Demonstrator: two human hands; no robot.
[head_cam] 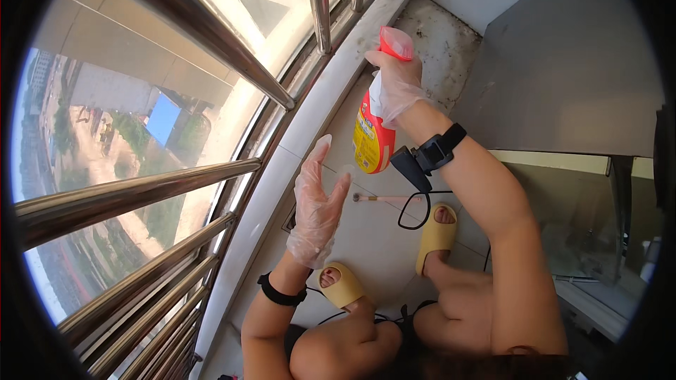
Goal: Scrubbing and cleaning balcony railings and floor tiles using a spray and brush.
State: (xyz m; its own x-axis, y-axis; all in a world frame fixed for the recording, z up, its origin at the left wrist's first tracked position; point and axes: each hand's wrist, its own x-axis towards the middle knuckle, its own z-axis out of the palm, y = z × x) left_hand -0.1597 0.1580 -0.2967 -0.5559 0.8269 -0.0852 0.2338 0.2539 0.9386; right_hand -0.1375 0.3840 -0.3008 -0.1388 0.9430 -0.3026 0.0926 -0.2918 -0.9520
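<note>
My right hand [400,76], in a clear disposable glove, grips a spray bottle by its neck. The spray bottle [374,134] has a red body, a yellow printed label and a red trigger head [396,43]; it hangs above the dirty floor corner [441,45]. Gloved in the same thin plastic, my left hand [319,206] is raised beside the white sill [285,154], fingers apart and holding nothing. On the tiles between my hands and feet lies a pink-handled brush [388,198], which looks like a toothbrush.
Stainless steel railing bars [137,192] run along the window on the left. A grey panel [560,63] of a cabinet or appliance stands at the right. A black cable [414,224] loops over the tiles near my yellow slippers [342,284].
</note>
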